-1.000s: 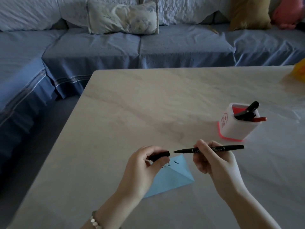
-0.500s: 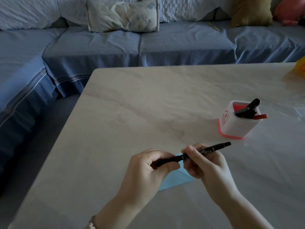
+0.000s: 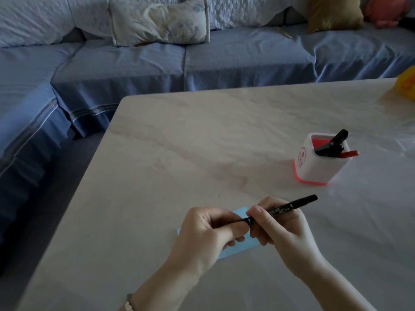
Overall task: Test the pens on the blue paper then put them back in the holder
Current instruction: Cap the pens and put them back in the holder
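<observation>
1. Near the front edge of a pale, marble-veined table point(image 3: 202, 142), two hands meet above the blue paper point(image 3: 241, 249), which lies flat on the tabletop and is mostly hidden under them.
2. The left hand point(image 3: 208, 234) curls its fingers round the cap end of a black pen point(image 3: 292, 206).
3. The right hand point(image 3: 285, 236) pinches the barrel between thumb and fingers; the pen's free end points toward the holder point(image 3: 318, 167).
4. That white, red-based holder stands on the table to the right, well apart from the hands, with black pens point(image 3: 334, 144) and a red pen point(image 3: 349, 154) leaning in it.
5. A yellow object point(image 3: 407, 84) sits at the table's far right edge, cut off by the frame.
6. Behind the table, a blue-covered corner sofa point(image 3: 224, 57) carries a floral cushion point(image 3: 159, 21) and an olive cushion point(image 3: 334, 12); the room is dim.
</observation>
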Available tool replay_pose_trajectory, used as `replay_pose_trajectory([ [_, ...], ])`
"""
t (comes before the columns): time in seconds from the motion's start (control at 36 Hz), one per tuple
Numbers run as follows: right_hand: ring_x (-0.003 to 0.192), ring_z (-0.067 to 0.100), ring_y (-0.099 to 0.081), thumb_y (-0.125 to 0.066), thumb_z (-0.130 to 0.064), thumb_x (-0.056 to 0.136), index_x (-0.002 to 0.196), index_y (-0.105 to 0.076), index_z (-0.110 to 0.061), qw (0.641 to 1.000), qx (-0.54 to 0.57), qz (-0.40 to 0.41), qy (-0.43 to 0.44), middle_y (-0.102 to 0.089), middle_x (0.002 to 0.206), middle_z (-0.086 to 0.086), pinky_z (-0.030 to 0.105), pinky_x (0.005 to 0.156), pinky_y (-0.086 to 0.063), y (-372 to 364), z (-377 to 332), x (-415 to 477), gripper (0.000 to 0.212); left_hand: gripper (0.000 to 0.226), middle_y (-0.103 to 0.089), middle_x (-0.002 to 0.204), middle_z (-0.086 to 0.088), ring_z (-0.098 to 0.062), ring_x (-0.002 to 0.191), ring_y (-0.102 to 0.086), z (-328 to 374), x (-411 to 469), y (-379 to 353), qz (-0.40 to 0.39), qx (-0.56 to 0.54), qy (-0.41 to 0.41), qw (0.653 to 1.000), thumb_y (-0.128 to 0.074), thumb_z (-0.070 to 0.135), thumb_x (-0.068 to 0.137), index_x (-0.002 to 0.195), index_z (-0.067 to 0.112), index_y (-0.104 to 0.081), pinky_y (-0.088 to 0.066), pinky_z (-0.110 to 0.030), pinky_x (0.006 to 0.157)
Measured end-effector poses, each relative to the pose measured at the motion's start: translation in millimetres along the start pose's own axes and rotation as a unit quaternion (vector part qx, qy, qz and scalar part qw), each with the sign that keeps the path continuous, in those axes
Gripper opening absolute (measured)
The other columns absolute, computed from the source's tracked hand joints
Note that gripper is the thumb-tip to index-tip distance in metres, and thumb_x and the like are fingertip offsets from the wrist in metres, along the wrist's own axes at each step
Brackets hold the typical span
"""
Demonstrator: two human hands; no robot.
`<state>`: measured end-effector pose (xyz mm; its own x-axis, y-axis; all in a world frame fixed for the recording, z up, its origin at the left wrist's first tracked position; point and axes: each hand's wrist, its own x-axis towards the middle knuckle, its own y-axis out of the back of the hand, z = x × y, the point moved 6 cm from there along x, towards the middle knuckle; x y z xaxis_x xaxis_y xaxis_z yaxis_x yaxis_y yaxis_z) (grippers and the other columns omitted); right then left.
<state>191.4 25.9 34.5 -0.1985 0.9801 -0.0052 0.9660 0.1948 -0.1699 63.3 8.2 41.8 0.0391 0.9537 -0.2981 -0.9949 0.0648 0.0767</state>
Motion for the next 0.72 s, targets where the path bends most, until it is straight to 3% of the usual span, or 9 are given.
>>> replay_pose_trajectory([
  [0.08, 0.038, 0.008, -0.043, -0.066, -0.029, 0.073, 0.057, -0.064, -0.018, 0.999, 0.035, 0.024, -0.013, -0.055, 0.043, 0.002, 0.014, 0.041, -0.032, 4, 9, 1, 0.02, 0.014, -0.069, 0.06, 0.009, 0.001, 0.057, -0.059, 14, -2, -4, 0.049, 0.13, -0.139, 0.981, -0.072, 0.012, 0.074, 0.067, 0.024, -0.075, -0.043, -0.01, 0.056],
  [0.17, 0.041, 0.008, -0.043, -0.078, -0.057, 0.054, 0.056, -0.064, -0.021, 0.996, 0.08, 0.028, -0.008, -0.055, 0.045, -0.002, 0.016, 0.043, -0.032, 7, 13, 0, 0.039, 0.006, -0.067, 0.065, 0.011, -0.001, 0.063, -0.059, 22, -5, -9, 0.094, 0.221, -0.285, 0.928, -0.069, 0.025, 0.072, 0.076, 0.022, -0.074, -0.04, -0.006, 0.06],
  [0.31, 0.042, 0.008, -0.04, -0.081, -0.06, 0.043, 0.054, -0.065, -0.019, 0.992, 0.12, 0.035, -0.033, -0.052, 0.044, -0.002, 0.017, 0.043, -0.029, 11, 15, -4, 0.045, 0.01, -0.064, 0.064, 0.004, -0.011, 0.057, -0.046, 25, -13, -19, 0.115, 0.294, -0.456, 0.832, -0.062, 0.026, 0.083, 0.088, 0.019, -0.068, -0.039, -0.013, 0.058],
  [0.36, 0.043, 0.008, -0.039, -0.082, -0.053, 0.048, 0.055, -0.065, -0.018, 0.992, 0.112, 0.03, -0.045, -0.051, 0.044, -0.002, 0.016, 0.043, -0.03, 11, 16, -3, 0.039, 0.013, -0.063, 0.063, 0.004, -0.01, 0.057, -0.047, 19, -10, -18, 0.109, 0.282, -0.443, 0.844, -0.062, 0.028, 0.083, 0.087, 0.018, -0.07, -0.039, -0.013, 0.057],
  [0.44, 0.043, 0.008, -0.035, -0.074, -0.029, 0.069, 0.057, -0.063, -0.013, 0.99, 0.103, 0.059, -0.08, -0.047, 0.045, -0.001, 0.015, 0.044, -0.029, 14, 24, 0, 0.023, 0.017, -0.067, 0.066, 0.009, -0.002, 0.062, -0.056, 6, 3, -15, 0.104, 0.234, -0.33, 0.909, -0.063, 0.036, 0.077, 0.083, 0.024, -0.073, -0.043, -0.012, 0.058],
  [0.56, 0.048, 0.008, -0.031, -0.058, -0.023, 0.079, 0.069, -0.055, -0.007, 0.982, 0.089, 0.095, -0.135, -0.039, 0.052, -0.001, 0.018, 0.05, -0.028, 23, 39, -1, 0.019, 0.006, -0.069, 0.063, 0.014, 0.003, 0.061, -0.061, -1, 21, -24, 0.08, 0.212, -0.186, 0.956, -0.075, 0.028, 0.073, 0.071, 0.023, -0.075, -0.039, -0.006, 0.055],
  [0.64, 0.058, 0.01, -0.045, -0.05, -0.011, 0.09, 0.08, -0.063, -0.006, 0.979, 0.094, 0.097, -0.151, -0.053, 0.06, 0.001, 0.024, 0.061, -0.036, 30, 44, -5, 0.017, 0.009, -0.064, 0.055, 0.013, 0.003, 0.054, -0.056, -2, 30, -32, 0.051, 0.207, -0.151, 0.965, -0.075, 0.026, 0.075, 0.068, 0.021, -0.072, -0.036, -0.007, 0.052],
  [0.72, 0.078, 0.018, -0.063, -0.042, -0.007, 0.094, 0.081, -0.064, -0.005, 0.98, 0.087, 0.106, -0.147, -0.068, 0.076, 0.006, 0.034, 0.077, -0.051, 40, 38, -4, 0.025, 0.01, -0.064, 0.063, 0.011, 0.001, 0.056, -0.054, 1, 35, -40, 0.028, 0.269, -0.164, 0.949, -0.072, 0.031, 0.078, 0.082, 0.023, -0.07, -0.036, -0.009, 0.055],
])
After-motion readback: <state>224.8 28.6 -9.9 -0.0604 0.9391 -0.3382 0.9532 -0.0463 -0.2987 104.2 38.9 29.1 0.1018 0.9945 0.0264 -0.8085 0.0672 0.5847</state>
